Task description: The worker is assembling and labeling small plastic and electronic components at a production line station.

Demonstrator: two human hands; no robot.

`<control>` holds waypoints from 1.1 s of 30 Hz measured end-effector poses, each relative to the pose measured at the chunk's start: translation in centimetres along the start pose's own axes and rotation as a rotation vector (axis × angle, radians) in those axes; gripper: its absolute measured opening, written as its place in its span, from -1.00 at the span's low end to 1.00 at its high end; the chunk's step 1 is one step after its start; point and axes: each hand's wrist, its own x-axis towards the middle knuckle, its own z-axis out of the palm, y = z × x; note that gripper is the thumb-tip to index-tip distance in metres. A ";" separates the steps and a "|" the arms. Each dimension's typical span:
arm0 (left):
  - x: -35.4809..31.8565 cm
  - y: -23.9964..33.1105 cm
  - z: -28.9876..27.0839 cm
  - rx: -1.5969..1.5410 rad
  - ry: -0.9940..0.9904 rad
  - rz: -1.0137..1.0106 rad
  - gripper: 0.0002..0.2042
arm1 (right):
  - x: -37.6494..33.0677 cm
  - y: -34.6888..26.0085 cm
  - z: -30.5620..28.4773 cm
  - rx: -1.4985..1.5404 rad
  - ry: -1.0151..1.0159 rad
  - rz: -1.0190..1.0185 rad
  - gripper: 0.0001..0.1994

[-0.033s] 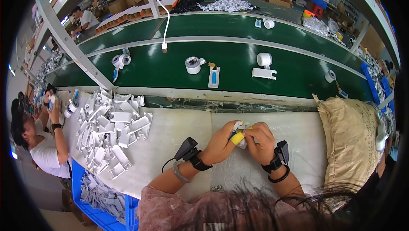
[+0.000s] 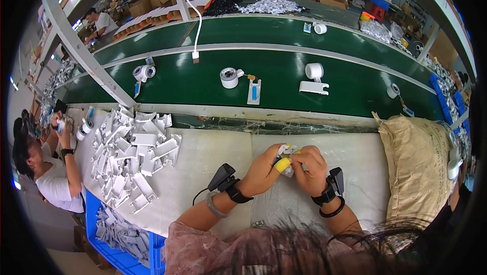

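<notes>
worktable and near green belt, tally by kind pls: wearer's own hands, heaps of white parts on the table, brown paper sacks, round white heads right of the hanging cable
Hands (left hand, right hand): 2
Heap of white parts: 1
Brown paper sack: 1
Round white heads: 3
Total: 7

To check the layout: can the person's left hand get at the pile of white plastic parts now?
Probably yes: the pile lies uncovered on the bench, to the left, and no barrier shows between. But the left hand is holding a small white piece, so it may need freeing first.
</notes>
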 end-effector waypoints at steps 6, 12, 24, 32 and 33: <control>0.0 0.2 0.2 -0.013 0.037 -0.031 -0.72 | -0.3 0.2 -0.2 -0.004 -0.027 -0.017 -0.80; 0.0 -0.3 0.0 0.075 0.076 0.073 -0.71 | -0.3 -0.1 0.3 -0.008 -0.009 0.008 -0.83; 0.5 -3.6 -0.1 0.071 0.168 0.038 -0.35 | -1.3 7.8 -1.9 0.467 0.337 0.518 -0.80; 5.3 -6.0 -4.8 0.209 0.317 -0.057 -0.69 | -2.4 11.3 -2.7 0.102 0.182 0.547 -0.64; 6.6 -6.6 -6.0 0.387 0.386 -0.025 -0.70 | -2.8 11.3 -2.4 -0.035 0.021 0.521 -0.69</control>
